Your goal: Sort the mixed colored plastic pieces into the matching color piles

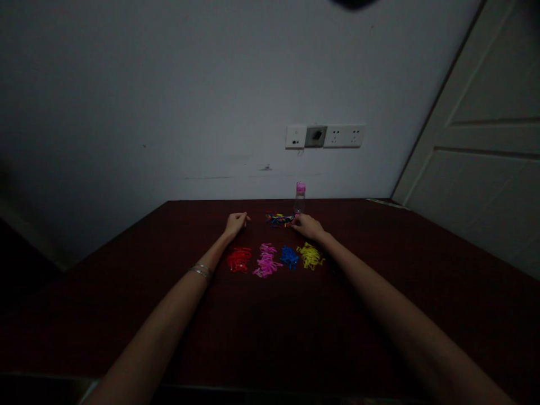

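Note:
A mixed-colour pile of small bands (279, 220) lies toward the back of the dark table. My right hand (309, 226) is at the pile's right end, its fingers pinched together on something I cannot make out. To the left of the pile my left hand (237, 223) rests near the tabletop with curled fingers; what they hold, if anything, is too small to tell. Nearer to me four sorted piles lie in a row: red (239, 260), pink (266, 261), blue (289, 257) and yellow (311, 256).
Behind my right hand stands a clear bottle with a pink cap (300, 198). The dark red table (261, 337) reaches back to a pale wall (211, 101) with sockets (343, 136). At the right is a white door (485, 135).

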